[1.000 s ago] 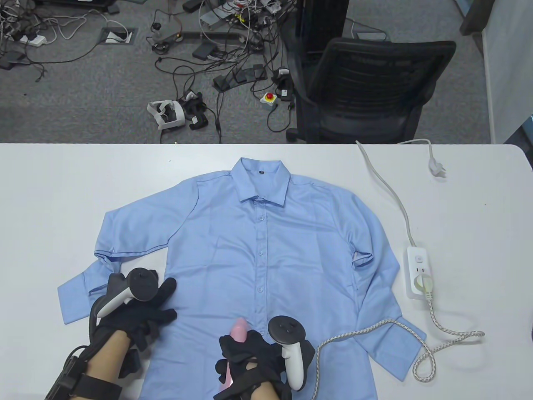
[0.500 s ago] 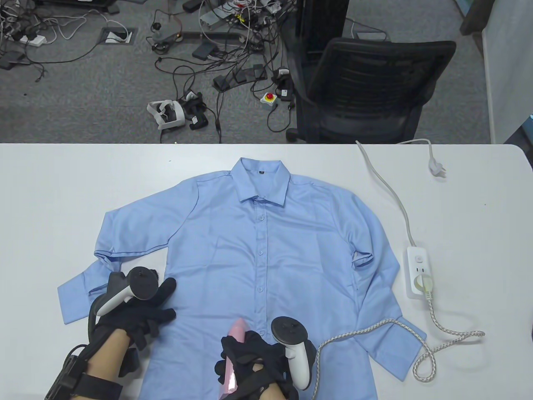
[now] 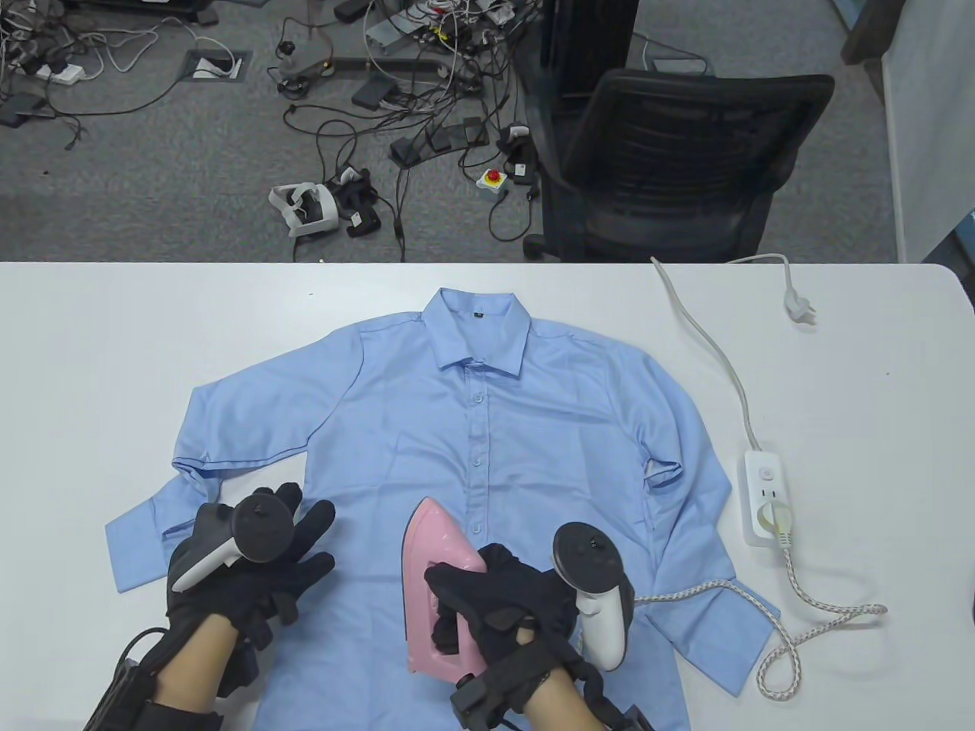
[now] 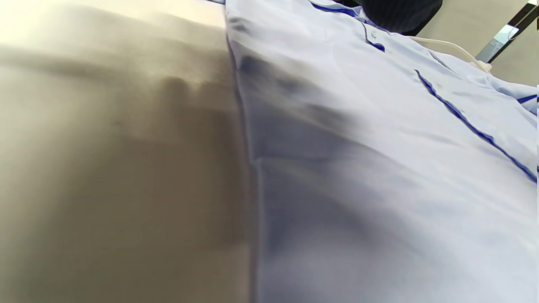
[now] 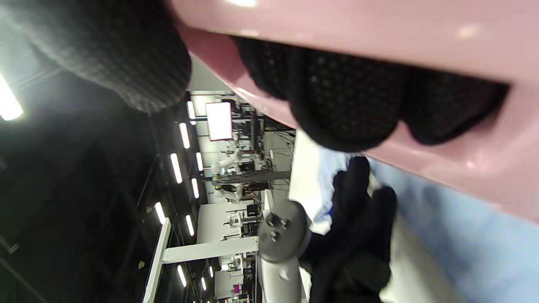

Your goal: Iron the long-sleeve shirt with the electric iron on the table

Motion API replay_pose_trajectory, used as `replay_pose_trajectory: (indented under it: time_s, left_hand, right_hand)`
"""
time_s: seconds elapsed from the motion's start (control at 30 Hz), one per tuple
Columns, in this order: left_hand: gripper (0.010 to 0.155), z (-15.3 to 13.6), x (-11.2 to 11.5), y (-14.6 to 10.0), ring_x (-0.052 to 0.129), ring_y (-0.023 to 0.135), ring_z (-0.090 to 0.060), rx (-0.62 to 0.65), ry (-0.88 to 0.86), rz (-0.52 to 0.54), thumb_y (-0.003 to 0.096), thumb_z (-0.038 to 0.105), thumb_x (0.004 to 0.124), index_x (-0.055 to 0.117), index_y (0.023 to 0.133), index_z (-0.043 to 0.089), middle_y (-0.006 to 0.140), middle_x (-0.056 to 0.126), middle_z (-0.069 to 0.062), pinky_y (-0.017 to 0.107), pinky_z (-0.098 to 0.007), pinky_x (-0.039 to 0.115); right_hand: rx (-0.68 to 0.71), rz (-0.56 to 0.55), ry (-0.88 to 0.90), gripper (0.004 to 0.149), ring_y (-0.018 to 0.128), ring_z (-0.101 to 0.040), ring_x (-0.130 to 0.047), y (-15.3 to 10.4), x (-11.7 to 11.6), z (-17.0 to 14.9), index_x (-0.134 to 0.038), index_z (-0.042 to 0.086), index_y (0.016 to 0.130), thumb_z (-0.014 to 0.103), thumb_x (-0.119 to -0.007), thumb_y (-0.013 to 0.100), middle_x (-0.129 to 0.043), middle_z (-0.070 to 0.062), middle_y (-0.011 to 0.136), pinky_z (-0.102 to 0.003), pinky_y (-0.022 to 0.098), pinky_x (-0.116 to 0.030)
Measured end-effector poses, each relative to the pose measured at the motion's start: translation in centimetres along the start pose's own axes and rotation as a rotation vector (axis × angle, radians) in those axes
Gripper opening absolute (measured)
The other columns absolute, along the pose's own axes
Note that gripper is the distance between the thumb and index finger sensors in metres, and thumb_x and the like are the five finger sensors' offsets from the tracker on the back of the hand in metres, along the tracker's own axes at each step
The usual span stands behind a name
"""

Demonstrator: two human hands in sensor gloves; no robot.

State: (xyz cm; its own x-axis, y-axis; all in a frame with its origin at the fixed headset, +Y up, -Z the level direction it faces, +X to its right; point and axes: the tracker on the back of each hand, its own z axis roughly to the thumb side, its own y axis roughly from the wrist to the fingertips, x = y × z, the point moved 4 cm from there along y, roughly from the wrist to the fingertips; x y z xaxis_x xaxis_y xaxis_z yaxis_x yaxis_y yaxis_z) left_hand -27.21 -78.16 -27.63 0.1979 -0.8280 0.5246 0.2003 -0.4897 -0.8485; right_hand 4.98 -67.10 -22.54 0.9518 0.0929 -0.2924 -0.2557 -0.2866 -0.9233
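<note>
A light blue long-sleeve shirt (image 3: 487,426) lies buttoned and face up on the white table (image 3: 91,343), collar at the far side. My right hand (image 3: 495,601) grips the handle of a pink electric iron (image 3: 430,563), which rests on the shirt's lower front, nose pointing away from me. Its fingers (image 5: 337,113) wrap through the pink handle in the right wrist view. My left hand (image 3: 259,563) rests flat with fingers spread on the shirt's lower left side, near the left sleeve cuff. The left wrist view shows the shirt (image 4: 379,168) edge against the table.
The iron's braided cord (image 3: 792,609) runs right across the sleeve to a white power strip (image 3: 768,499), whose own cable and plug (image 3: 798,304) lie at the far right. A black office chair (image 3: 670,160) stands beyond the table's far edge.
My right hand has pushed the iron forward from the hem up the shirt's front, so much more of the iron shows. My left hand has shifted slightly forward and right.
</note>
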Motion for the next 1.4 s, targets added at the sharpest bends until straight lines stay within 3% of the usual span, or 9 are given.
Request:
replay_pose_trajectory:
  time_s: [0.1,0.23,0.4,0.5,0.87,1.0,1.07,1.17,1.4]
  left_hand:
    - [0.065,0.8,0.5,0.1,-0.004,0.105,-0.029,0.012,0.032,-0.018,0.0526,0.061,0.059,0.025,0.107,0.049,0.117,-0.002,0.002,0.067,-0.061,-0.002]
    - [0.064,1.7,1.2,0.3,-0.004,0.105,-0.029,0.027,0.064,-0.051,0.0526,0.062,0.058,0.025,0.106,0.049,0.117,-0.003,0.002,0.067,-0.061,-0.002]
    - [0.064,2.4,1.6,0.1,-0.003,0.105,-0.029,0.041,0.09,-0.051,0.0526,0.062,0.057,0.025,0.107,0.049,0.117,-0.002,0.002,0.067,-0.061,-0.002]
    - [0.064,2.7,1.9,0.2,-0.003,0.105,-0.029,0.032,0.114,-0.061,0.0528,0.062,0.058,0.025,0.107,0.048,0.117,-0.003,0.002,0.068,-0.061,-0.001]
    - [0.064,3.9,3.6,0.9,-0.002,0.106,-0.029,0.051,0.172,-0.13,0.0523,0.062,0.057,0.025,0.107,0.049,0.117,-0.003,0.002,0.069,-0.06,0.0]
    - [0.064,3.7,3.2,1.0,-0.001,0.107,-0.029,-0.002,0.265,-0.112,0.0521,0.062,0.057,0.025,0.106,0.049,0.117,-0.002,0.003,0.071,-0.061,0.003]
    - [0.064,3.5,3.1,1.2,0.0,0.107,-0.029,-0.011,0.252,-0.1,0.0519,0.062,0.057,0.026,0.106,0.049,0.117,-0.001,0.003,0.071,-0.061,0.004]
    - [0.065,3.0,3.4,1.5,0.0,0.107,-0.029,-0.018,0.218,-0.133,0.0521,0.062,0.057,0.025,0.106,0.049,0.117,-0.002,0.003,0.071,-0.061,0.004]
    - [0.065,2.9,3.2,1.6,-0.003,0.106,-0.028,-0.043,0.258,-0.104,0.0519,0.062,0.057,0.024,0.106,0.05,0.116,-0.003,0.003,0.071,-0.06,0.003]
  right_hand:
    - [0.072,0.131,-0.09,0.044,0.044,-0.016,-0.101,0.1,2.5,1.9,-0.07,0.024,0.055,0.06,-0.085,0.034,-0.085,0.009,0.047,-0.041,0.045,-0.091]
    - [0.117,-0.058,-0.052,0.044,0.047,-0.019,-0.101,-0.1,6.6,3.2,-0.071,0.023,0.055,0.054,-0.09,0.031,-0.085,0.006,0.048,-0.045,0.048,-0.088]
    - [0.199,-0.201,-0.176,0.04,0.065,-0.021,-0.091,-0.2,12.1,5.3,-0.071,0.026,0.058,0.044,-0.094,0.032,-0.084,0.008,0.057,-0.054,0.064,-0.058]
    - [0.208,-0.303,-0.206,0.04,0.071,-0.018,-0.089,-0.1,15.3,5.4,-0.071,0.028,0.059,0.043,-0.094,0.031,-0.085,0.011,0.06,-0.061,0.063,-0.049]
    - [0.139,-0.757,-0.105,0.04,0.074,-0.018,-0.086,-0.2,28.6,1.4,-0.07,0.028,0.06,0.042,-0.094,0.031,-0.083,0.01,0.062,-0.059,0.063,-0.045]
    - [0.03,-0.759,-0.163,0.04,0.074,-0.018,-0.087,0.5,31.8,-0.6,-0.07,0.029,0.06,0.044,-0.093,0.031,-0.083,0.011,0.062,-0.058,0.064,-0.045]
    - [0.03,-0.835,-0.053,0.04,0.074,-0.018,-0.087,1.0,33.9,-2.6,-0.07,0.029,0.059,0.044,-0.093,0.03,-0.083,0.011,0.062,-0.058,0.064,-0.046]
    - [-0.024,-0.811,0.044,0.04,0.076,-0.018,-0.084,2.6,35.6,-5.5,-0.069,0.029,0.061,0.044,-0.093,0.032,-0.082,0.011,0.063,-0.057,0.064,-0.044]
    - [-0.09,-0.823,0.061,0.041,0.079,-0.018,-0.082,5.3,37.7,-8.4,-0.068,0.029,0.062,0.044,-0.092,0.033,-0.081,0.011,0.065,-0.056,0.065,-0.044]
